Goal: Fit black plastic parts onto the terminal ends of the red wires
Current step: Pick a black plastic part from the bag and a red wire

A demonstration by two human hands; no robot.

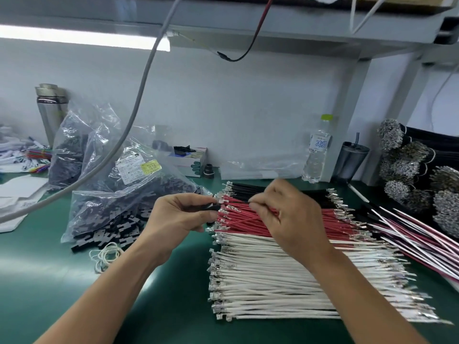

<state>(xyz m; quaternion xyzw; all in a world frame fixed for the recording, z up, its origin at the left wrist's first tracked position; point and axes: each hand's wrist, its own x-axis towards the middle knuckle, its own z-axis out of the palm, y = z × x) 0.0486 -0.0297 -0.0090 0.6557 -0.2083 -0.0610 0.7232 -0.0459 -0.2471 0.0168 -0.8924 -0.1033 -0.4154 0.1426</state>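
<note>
Your left hand has its fingers curled and pinched on a small black plastic part, held at the terminal end of the red row. Your right hand has thumb and forefinger closed on one red wire, gripping it partway along its length, with the other fingers loosely bent above the stack. Whether the part already sits on that wire's terminal cannot be told; the fingers hide the joint.

The red wires lie side by side on the green bench, between a row of black wires behind and a larger row of white wires in front, with metal terminals lined up at both ends. More black plastic parts fill the clear bag to your left, and some lie loose beside it.

Assessment: the wire looks light and limp, so it will likely bow if pushed from mid-length. Take hold close behind the terminal to keep it straight. The crimped terminal appears thin and probably bends easily; avoid squeezing it sideways. The black part is small and likely smooth, so keep the pinch across its flat sides, leaving its opening clear.
</note>
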